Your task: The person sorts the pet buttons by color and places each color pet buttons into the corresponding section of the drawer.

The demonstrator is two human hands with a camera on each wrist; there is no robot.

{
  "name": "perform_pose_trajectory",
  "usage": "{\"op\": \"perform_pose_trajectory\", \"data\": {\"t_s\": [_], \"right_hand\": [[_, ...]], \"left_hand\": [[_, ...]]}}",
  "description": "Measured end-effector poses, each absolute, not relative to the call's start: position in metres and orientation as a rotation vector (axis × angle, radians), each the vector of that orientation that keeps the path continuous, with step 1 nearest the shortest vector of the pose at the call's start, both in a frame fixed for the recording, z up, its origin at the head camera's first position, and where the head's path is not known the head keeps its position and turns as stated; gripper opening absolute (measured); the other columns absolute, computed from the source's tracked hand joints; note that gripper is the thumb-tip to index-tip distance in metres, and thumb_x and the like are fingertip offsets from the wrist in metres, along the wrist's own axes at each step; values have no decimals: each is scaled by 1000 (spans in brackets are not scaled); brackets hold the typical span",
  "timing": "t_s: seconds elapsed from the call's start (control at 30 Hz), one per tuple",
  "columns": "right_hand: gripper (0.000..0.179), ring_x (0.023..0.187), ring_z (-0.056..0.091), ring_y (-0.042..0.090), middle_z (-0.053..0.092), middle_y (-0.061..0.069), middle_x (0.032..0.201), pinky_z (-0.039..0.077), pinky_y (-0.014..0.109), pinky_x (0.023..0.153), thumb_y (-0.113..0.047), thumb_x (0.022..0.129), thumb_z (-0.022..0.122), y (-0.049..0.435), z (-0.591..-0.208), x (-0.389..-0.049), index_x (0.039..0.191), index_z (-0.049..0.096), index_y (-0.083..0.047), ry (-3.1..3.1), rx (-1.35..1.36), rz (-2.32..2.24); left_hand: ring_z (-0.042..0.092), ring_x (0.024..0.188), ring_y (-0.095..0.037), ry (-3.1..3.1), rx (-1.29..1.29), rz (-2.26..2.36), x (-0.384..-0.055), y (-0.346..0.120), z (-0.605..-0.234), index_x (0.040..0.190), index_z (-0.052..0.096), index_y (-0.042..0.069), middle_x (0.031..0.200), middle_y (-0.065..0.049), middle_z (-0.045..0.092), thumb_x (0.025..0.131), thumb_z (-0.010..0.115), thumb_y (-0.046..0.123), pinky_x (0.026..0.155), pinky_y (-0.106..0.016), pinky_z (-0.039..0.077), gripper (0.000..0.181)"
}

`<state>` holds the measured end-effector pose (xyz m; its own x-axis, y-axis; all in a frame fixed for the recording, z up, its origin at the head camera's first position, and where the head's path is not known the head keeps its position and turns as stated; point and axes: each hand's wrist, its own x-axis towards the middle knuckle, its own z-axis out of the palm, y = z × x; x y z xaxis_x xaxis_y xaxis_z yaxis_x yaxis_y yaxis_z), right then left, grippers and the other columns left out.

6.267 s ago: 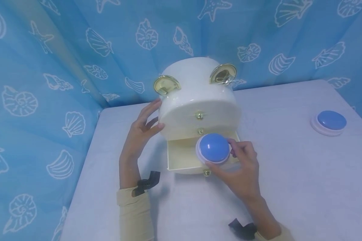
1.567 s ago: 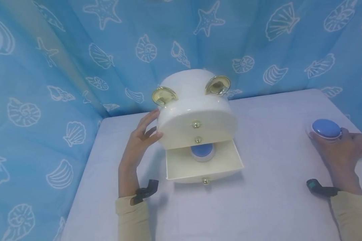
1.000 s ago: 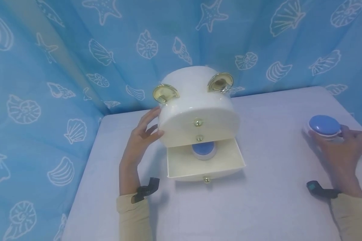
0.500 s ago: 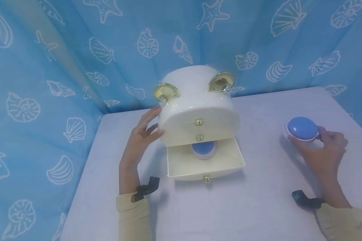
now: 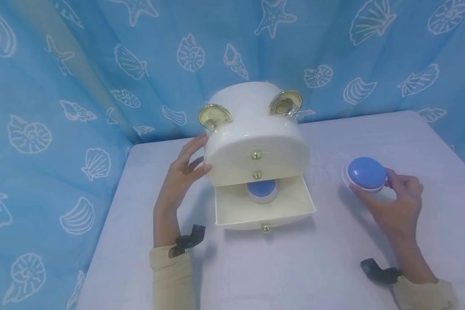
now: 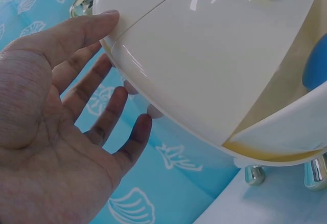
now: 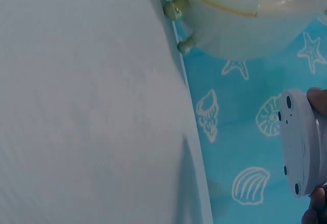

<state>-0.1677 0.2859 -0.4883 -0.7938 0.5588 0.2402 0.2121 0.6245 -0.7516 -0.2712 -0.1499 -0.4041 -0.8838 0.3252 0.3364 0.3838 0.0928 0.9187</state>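
Note:
My right hand (image 5: 397,206) pinches a round push button (image 5: 366,173) with a blue dome and white base, held by its rim right of the cabinet. The right wrist view shows its pale underside (image 7: 299,147) with small dark spots, off the table. A white storage cabinet (image 5: 255,129) with gold ears and knobs stands in the middle, its bottom drawer (image 5: 286,209) pulled out. Inside that drawer sits a second blue push button (image 5: 262,189), its back part hidden under the cabinet front. My left hand (image 6: 66,116) touches the cabinet's left side, thumb on the front edge, fingers spread and loosely bent.
A white cloth covers the table (image 5: 271,275). Behind and left of it hangs a blue curtain (image 5: 155,56) with white shell prints. The cabinet stands near the table's back edge. Both wrists wear black camera mounts (image 5: 379,272).
The first push button went from my right hand into the drawer. My right hand then took the second one from the table's right side and moved it left, toward the cabinet. My left hand stayed.

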Motion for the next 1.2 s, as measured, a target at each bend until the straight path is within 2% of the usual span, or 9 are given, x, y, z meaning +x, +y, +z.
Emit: {"op": "perform_pose_trajectory", "data": {"t_s": [0.2,0.37,0.5,0.67,0.77,1.03,1.2], "right_hand": [[79,112,40,20,43,12,118,38,50,95,-30,74,90,266,-484,-161,141,56,-8,-2339,-552,1056],[77,111,42,20,45,11,117,39,48,95,-24,71,91,249,-482,-156,139,59,-8,-2313,-480,1065],[78,107,43,14,49,12,115,38,38,92,-18,65,94,236,-484,-154,135,62,-6,-2279,-360,1054],[76,103,41,4,50,8,108,32,23,86,-13,59,96,220,-482,-151,129,66,-4,-2236,-252,1084],[76,103,41,4,50,5,107,32,25,86,-14,61,96,209,-481,-149,130,66,-5,-2240,-241,1128],[76,105,45,16,49,12,110,36,41,88,-17,63,95,182,-481,-148,131,64,-3,-2279,-178,1183],[79,110,38,21,47,8,112,31,50,88,-25,68,93,173,-479,-149,138,60,-8,-2374,-133,1233]], "left_hand": [[29,145,-12,-2280,-756,-1942,-282,-154,-418,149,50,27,157,10,36,92,73,16,114,-48,36,61],[29,145,-12,-2283,-760,-1931,-283,-155,-419,149,50,27,157,10,35,92,73,18,113,-45,36,61],[29,145,-12,-2284,-758,-1928,-283,-155,-419,149,50,27,157,10,35,92,73,17,113,-45,37,62],[29,145,-12,-2287,-747,-1935,-283,-155,-420,149,49,25,157,10,35,92,72,14,113,-45,37,63],[28,145,-12,-2289,-741,-1935,-282,-154,-418,150,48,23,158,10,35,92,72,11,114,-46,36,63],[29,145,-14,-2309,-715,-1943,-268,-148,-398,150,48,18,157,7,36,93,70,11,115,-49,34,62],[30,145,-13,-2302,-724,-1939,-268,-147,-398,150,48,18,157,9,37,93,70,11,114,-47,35,61]]}}
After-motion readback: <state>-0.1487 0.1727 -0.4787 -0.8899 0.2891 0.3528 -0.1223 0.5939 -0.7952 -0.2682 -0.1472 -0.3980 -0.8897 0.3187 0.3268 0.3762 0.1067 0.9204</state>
